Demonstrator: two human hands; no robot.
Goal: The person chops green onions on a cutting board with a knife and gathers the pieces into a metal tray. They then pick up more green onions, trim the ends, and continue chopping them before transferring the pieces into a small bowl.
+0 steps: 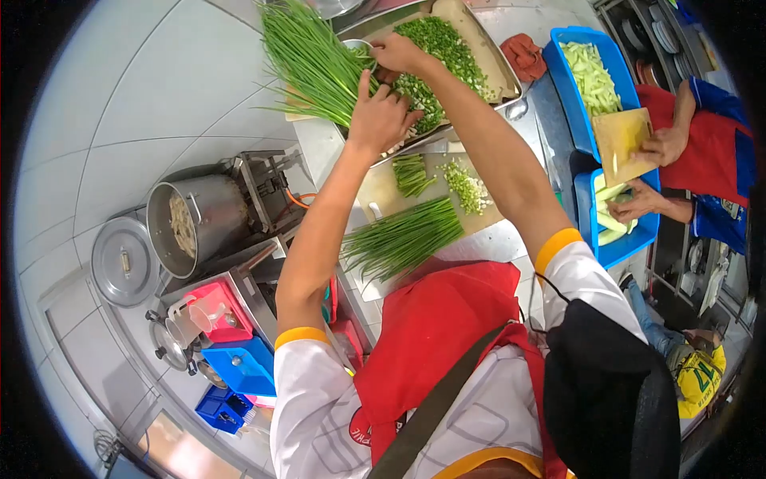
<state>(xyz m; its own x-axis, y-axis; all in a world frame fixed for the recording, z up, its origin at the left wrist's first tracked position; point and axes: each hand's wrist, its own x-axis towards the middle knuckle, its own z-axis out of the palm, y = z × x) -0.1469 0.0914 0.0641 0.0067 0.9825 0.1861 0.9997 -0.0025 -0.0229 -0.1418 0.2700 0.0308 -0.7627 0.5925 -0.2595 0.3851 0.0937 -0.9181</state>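
Note:
My right hand [401, 57] is closed at the rim of a small round bowl [357, 45] with chopped greens in it, partly hidden by the fingers. Just below, my left hand [380, 118] has its fingers apart, between a big bunch of green onions [307, 60] and the metal tray [501, 60]. Chopped green onions [443, 52] cover much of the tray. Nearer me, a cutting board [383, 188] carries a second bunch of green onions [411, 235], a short cut bundle [412, 174] and chopped white pieces [467, 188]. A knife [437, 147] lies along the board's far edge.
On the left are a large pot [203, 223], its lid [125, 261] and plastic trays [239, 367]. To the right, a co-worker's hands hold a yellow board [622, 144] above blue tubs [565, 96] of pale green cut vegetables. A red cloth [523, 57] lies beside the tray.

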